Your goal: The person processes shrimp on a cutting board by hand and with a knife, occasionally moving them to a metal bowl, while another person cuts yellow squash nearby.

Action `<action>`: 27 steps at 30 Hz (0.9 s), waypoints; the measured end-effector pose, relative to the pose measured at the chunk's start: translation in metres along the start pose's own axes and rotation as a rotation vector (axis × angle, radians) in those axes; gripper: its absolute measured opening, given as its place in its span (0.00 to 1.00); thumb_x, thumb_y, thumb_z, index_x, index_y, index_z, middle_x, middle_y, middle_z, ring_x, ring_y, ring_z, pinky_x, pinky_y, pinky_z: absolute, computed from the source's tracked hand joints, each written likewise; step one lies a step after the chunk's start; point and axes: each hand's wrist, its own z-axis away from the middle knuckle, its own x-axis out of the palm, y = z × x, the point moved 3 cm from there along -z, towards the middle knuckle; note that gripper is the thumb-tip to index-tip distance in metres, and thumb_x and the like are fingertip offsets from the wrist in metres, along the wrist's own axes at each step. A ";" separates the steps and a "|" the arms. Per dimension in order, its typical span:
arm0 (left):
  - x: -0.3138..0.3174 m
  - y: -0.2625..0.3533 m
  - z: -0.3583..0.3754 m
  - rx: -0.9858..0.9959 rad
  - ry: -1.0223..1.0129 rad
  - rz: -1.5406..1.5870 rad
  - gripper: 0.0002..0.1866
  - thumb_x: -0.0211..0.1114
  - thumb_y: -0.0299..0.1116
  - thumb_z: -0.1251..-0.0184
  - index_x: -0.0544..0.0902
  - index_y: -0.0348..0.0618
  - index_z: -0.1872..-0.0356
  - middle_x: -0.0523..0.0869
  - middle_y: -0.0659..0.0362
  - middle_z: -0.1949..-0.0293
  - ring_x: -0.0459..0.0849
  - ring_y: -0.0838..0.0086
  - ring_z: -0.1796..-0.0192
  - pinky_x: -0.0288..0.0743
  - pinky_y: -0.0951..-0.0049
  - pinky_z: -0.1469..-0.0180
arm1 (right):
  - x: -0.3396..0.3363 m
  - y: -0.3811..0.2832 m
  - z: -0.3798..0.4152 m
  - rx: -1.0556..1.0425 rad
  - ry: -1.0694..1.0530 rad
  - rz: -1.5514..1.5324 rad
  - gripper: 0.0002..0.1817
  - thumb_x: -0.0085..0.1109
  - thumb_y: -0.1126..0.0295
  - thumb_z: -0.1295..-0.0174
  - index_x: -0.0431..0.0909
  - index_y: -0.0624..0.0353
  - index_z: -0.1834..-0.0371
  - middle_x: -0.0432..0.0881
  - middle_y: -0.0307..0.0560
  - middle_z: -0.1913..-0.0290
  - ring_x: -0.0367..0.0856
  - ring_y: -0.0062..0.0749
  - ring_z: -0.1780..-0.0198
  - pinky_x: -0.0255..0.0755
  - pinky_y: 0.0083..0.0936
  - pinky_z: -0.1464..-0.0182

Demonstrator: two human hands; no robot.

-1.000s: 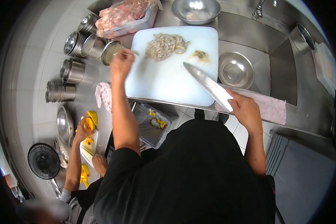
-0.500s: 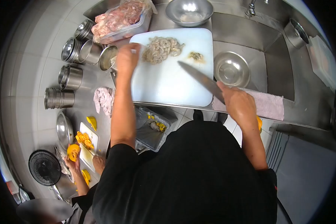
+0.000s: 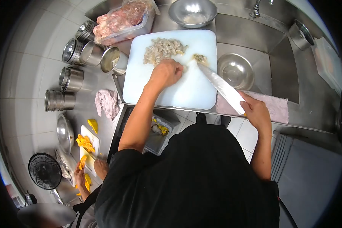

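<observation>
My right hand point(image 3: 255, 110) grips a large knife point(image 3: 223, 86) by its handle. The blade lies low over the white cutting board point(image 3: 140, 85), its tip beside a small dark heap of scraps point(image 3: 200, 58). My left hand point(image 3: 167, 73) is over the middle of the board with its fingers curled together. Something small and pale shows by the fingertips, but I cannot make out what they hold. Just beyond that hand sits a pile of peeled shrimp point(image 3: 165, 49).
Left of the board stand a tilted steel pot point(image 3: 119, 62) and a tub of wrapped meat point(image 3: 121, 22). A steel bowl point(image 3: 193, 13) is behind; another bowl point(image 3: 235, 71) sits in the sink at right. A co-worker's hands point(image 3: 100, 167) cut orange pieces at lower left.
My left hand has moved right and nearer, from the board's left edge to its middle. The knife has swung down and right, its blade turned flatter, with the tip now at the scraps.
</observation>
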 end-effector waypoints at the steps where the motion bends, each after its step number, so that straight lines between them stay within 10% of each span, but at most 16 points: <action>1: -0.003 0.001 0.009 0.016 0.063 0.013 0.11 0.68 0.38 0.32 0.92 0.47 0.56 0.90 0.52 0.55 0.86 0.53 0.47 0.81 0.58 0.43 | -0.002 0.001 0.002 0.037 -0.010 -0.021 0.21 0.59 0.62 0.29 0.85 0.45 0.34 0.87 0.55 0.42 0.86 0.54 0.43 0.78 0.40 0.41; 15: 0.013 0.019 0.012 -0.233 0.128 0.175 0.12 0.69 0.42 0.31 0.92 0.47 0.57 0.92 0.51 0.60 0.90 0.53 0.55 0.82 0.57 0.49 | 0.016 -0.044 -0.027 -0.039 -0.028 -0.003 0.21 0.61 0.60 0.29 0.85 0.47 0.34 0.88 0.58 0.65 0.87 0.52 0.63 0.77 0.40 0.51; 27: 0.021 0.026 0.013 -0.527 0.132 0.400 0.14 0.64 0.38 0.32 0.91 0.39 0.61 0.92 0.46 0.68 0.92 0.53 0.61 0.83 0.58 0.52 | 0.018 -0.028 0.020 -0.070 -0.033 0.051 0.19 0.58 0.64 0.28 0.86 0.46 0.37 0.88 0.63 0.58 0.86 0.61 0.55 0.77 0.50 0.50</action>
